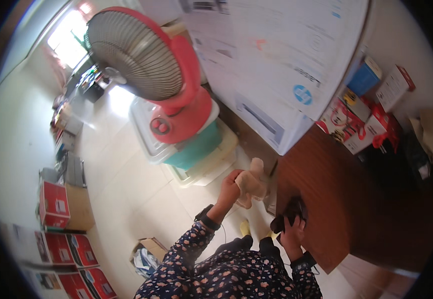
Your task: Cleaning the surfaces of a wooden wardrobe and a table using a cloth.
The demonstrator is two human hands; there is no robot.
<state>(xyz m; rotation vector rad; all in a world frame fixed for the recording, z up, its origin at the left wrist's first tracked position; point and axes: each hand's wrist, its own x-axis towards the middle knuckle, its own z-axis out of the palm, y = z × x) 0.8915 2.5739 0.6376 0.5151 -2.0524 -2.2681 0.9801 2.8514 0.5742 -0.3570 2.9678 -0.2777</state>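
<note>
A crumpled beige cloth [253, 183] hangs from my left hand [232, 190], whose fingers are closed on its near edge. My right hand [293, 233] is at the left edge of the brown wooden tabletop [321, 183], with its fingers over a dark object [295, 209] whose kind I cannot tell. Whether the right fingers grip that object or only rest on it is unclear. The cloth is above the floor, a short way left of the tabletop.
A red fan [186, 116] stands on stacked plastic containers [201, 149]. A large white printed carton [276, 67] is behind the tabletop. Small boxes and red ribbons [385, 127] lie at the right. An open cardboard box [153, 246] sits on the floor; red cartons [53, 205] line the left wall.
</note>
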